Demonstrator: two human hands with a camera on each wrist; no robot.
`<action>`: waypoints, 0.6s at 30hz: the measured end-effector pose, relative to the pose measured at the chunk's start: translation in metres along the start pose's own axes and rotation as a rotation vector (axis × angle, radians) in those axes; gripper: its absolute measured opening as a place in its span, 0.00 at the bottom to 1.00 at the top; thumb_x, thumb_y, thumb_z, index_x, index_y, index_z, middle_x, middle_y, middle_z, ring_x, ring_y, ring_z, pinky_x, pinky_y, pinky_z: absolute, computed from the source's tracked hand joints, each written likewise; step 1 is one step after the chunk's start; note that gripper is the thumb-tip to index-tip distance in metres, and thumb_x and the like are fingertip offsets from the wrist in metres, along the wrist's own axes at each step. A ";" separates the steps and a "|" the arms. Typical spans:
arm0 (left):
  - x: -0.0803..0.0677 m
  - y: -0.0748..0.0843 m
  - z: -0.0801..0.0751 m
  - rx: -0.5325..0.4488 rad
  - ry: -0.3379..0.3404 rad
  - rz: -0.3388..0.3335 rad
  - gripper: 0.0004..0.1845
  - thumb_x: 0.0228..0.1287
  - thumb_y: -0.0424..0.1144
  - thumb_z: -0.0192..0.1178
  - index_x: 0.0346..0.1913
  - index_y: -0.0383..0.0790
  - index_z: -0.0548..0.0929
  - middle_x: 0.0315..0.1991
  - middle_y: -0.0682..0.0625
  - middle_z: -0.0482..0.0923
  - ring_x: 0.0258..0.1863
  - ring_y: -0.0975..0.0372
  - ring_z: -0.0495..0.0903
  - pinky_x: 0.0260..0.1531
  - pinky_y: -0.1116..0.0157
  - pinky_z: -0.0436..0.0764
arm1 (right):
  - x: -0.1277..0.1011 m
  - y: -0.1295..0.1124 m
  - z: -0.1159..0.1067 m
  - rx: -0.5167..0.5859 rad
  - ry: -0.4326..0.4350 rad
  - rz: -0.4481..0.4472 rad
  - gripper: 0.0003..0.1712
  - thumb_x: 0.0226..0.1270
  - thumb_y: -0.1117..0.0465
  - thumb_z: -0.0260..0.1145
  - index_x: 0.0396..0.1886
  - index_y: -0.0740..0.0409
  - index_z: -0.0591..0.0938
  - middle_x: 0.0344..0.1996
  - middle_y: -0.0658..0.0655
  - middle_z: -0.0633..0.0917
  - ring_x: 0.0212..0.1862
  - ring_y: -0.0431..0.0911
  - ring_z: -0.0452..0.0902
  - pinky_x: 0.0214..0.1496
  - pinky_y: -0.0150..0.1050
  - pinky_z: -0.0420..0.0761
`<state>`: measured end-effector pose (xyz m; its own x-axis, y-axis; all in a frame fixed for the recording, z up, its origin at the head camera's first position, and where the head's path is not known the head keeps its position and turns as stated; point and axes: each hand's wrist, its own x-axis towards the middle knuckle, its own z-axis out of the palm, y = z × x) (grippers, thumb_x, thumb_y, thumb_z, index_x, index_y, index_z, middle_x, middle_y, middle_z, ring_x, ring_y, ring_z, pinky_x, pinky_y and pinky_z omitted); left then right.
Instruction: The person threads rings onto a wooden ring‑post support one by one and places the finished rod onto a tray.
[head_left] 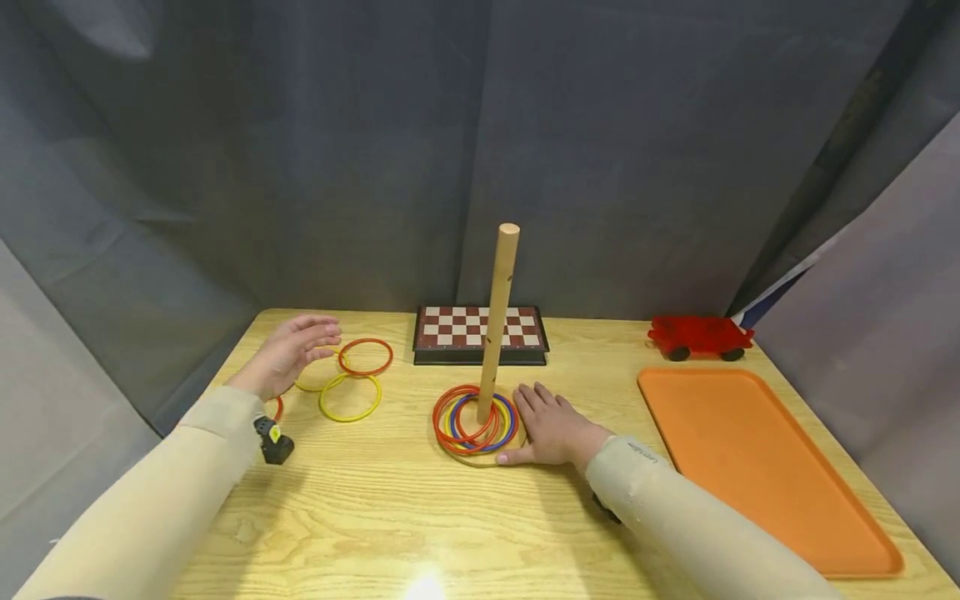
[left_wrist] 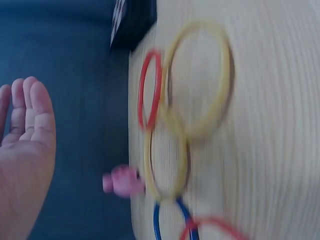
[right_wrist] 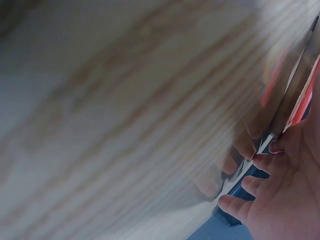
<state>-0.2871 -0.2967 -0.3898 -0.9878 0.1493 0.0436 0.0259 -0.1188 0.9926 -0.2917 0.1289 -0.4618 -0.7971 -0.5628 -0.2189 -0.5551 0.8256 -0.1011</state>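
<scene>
The bench (head_left: 375,517) leaves broad bare wood on the near side of both grips, its left edge close by the left grip (head_left: 294,354). The rimmed orange tray (head_left: 757,467) lies right of the right grip (head_left: 553,429), a strip of wood between them. The chessboard (head_left: 442,326) sits beyond the right grip, by the far edge. Just left of that grip, which is spread wide, the wooden post (head_left: 498,325) stands with rings (head_left: 434,412) around its foot. Right of the left grip, loosely extended and holding nothing, lie a yellow ring (head_left: 348,419) and a red ring (head_left: 391,358).
</scene>
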 end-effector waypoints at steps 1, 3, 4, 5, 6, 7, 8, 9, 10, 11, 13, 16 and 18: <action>-0.004 0.003 -0.010 -0.003 0.006 0.008 0.09 0.79 0.31 0.55 0.47 0.47 0.84 0.45 0.57 0.84 0.46 0.64 0.81 0.49 0.69 0.82 | 0.000 0.000 0.000 -0.002 -0.002 0.001 0.68 0.62 0.20 0.60 0.82 0.68 0.53 0.80 0.68 0.55 0.80 0.66 0.46 0.75 0.67 0.58; -0.012 0.006 -0.028 -0.014 0.028 0.015 0.10 0.79 0.31 0.56 0.46 0.50 0.84 0.45 0.59 0.84 0.46 0.65 0.81 0.48 0.70 0.82 | 0.000 0.001 0.000 -0.001 -0.003 0.001 0.68 0.62 0.20 0.60 0.82 0.68 0.53 0.80 0.68 0.55 0.80 0.66 0.46 0.75 0.67 0.58; -0.016 0.006 -0.037 -0.016 0.038 0.016 0.10 0.79 0.31 0.56 0.46 0.51 0.84 0.45 0.59 0.85 0.45 0.65 0.81 0.48 0.70 0.82 | 0.000 0.000 0.000 -0.001 -0.003 -0.001 0.68 0.62 0.20 0.60 0.82 0.68 0.53 0.80 0.68 0.55 0.80 0.66 0.46 0.75 0.67 0.58; -0.021 0.005 -0.045 -0.008 0.049 0.011 0.10 0.79 0.32 0.56 0.47 0.51 0.84 0.45 0.59 0.85 0.45 0.65 0.81 0.48 0.70 0.82 | 0.000 0.001 0.001 -0.003 -0.004 -0.002 0.68 0.62 0.20 0.59 0.82 0.68 0.53 0.80 0.68 0.55 0.80 0.66 0.46 0.75 0.67 0.58; -0.025 0.005 -0.053 -0.007 0.060 0.002 0.10 0.79 0.33 0.56 0.47 0.52 0.84 0.44 0.59 0.85 0.45 0.66 0.82 0.47 0.70 0.83 | 0.000 0.001 0.001 -0.006 -0.004 -0.003 0.68 0.62 0.20 0.59 0.82 0.68 0.53 0.80 0.68 0.54 0.80 0.66 0.46 0.75 0.66 0.58; -0.030 0.004 -0.061 -0.002 0.070 -0.009 0.09 0.79 0.34 0.56 0.47 0.53 0.83 0.44 0.59 0.84 0.45 0.66 0.82 0.47 0.70 0.83 | 0.000 0.001 0.001 -0.009 -0.004 -0.002 0.69 0.62 0.20 0.59 0.82 0.67 0.53 0.80 0.68 0.54 0.80 0.66 0.46 0.75 0.66 0.58; -0.034 0.003 -0.068 0.005 0.079 -0.023 0.09 0.79 0.35 0.56 0.48 0.54 0.83 0.44 0.59 0.83 0.45 0.66 0.81 0.47 0.70 0.83 | 0.000 0.001 0.001 -0.010 -0.003 -0.002 0.68 0.62 0.20 0.59 0.82 0.67 0.53 0.80 0.68 0.54 0.80 0.66 0.46 0.75 0.66 0.58; -0.038 0.001 -0.076 0.021 0.087 -0.037 0.08 0.80 0.36 0.56 0.48 0.55 0.82 0.44 0.60 0.83 0.45 0.66 0.81 0.47 0.70 0.83 | 0.000 0.001 0.001 -0.012 -0.003 -0.001 0.68 0.62 0.20 0.59 0.82 0.67 0.53 0.80 0.68 0.54 0.80 0.65 0.46 0.75 0.66 0.58; -0.041 -0.001 -0.083 0.044 0.092 -0.052 0.07 0.80 0.37 0.56 0.49 0.56 0.81 0.44 0.60 0.83 0.45 0.66 0.81 0.46 0.70 0.82 | 0.000 0.001 0.001 -0.015 -0.003 0.000 0.68 0.62 0.20 0.59 0.82 0.67 0.53 0.80 0.68 0.54 0.80 0.65 0.46 0.75 0.66 0.58; -0.044 -0.004 -0.090 0.063 0.098 -0.064 0.07 0.80 0.39 0.56 0.49 0.57 0.81 0.44 0.61 0.82 0.45 0.67 0.81 0.46 0.70 0.82 | 0.001 0.002 0.001 -0.017 -0.005 0.001 0.68 0.62 0.20 0.59 0.82 0.67 0.53 0.80 0.67 0.54 0.80 0.65 0.46 0.75 0.66 0.58; -0.051 -0.009 -0.103 0.108 0.111 -0.080 0.06 0.81 0.40 0.56 0.50 0.58 0.79 0.45 0.62 0.81 0.45 0.68 0.80 0.45 0.71 0.82 | 0.001 0.002 0.001 -0.020 -0.009 0.002 0.68 0.62 0.20 0.59 0.82 0.67 0.53 0.80 0.67 0.54 0.80 0.65 0.46 0.75 0.66 0.58; -0.060 -0.019 -0.122 0.118 0.136 -0.102 0.07 0.81 0.40 0.56 0.49 0.60 0.80 0.44 0.64 0.81 0.44 0.68 0.80 0.43 0.70 0.82 | 0.002 0.003 0.002 -0.024 -0.011 -0.001 0.68 0.63 0.20 0.59 0.82 0.67 0.53 0.80 0.67 0.54 0.80 0.65 0.46 0.75 0.66 0.58; -0.066 -0.026 -0.131 0.127 0.155 -0.124 0.08 0.81 0.40 0.56 0.48 0.61 0.81 0.44 0.65 0.80 0.44 0.68 0.80 0.43 0.70 0.83 | 0.002 0.003 0.002 -0.023 -0.011 -0.003 0.68 0.63 0.20 0.59 0.82 0.67 0.53 0.80 0.68 0.54 0.80 0.65 0.46 0.75 0.66 0.58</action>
<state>-0.2430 -0.4319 -0.4329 -0.9961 0.0018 -0.0880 -0.0880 0.0166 0.9960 -0.2940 0.1303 -0.4643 -0.7927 -0.5649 -0.2291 -0.5632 0.8225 -0.0792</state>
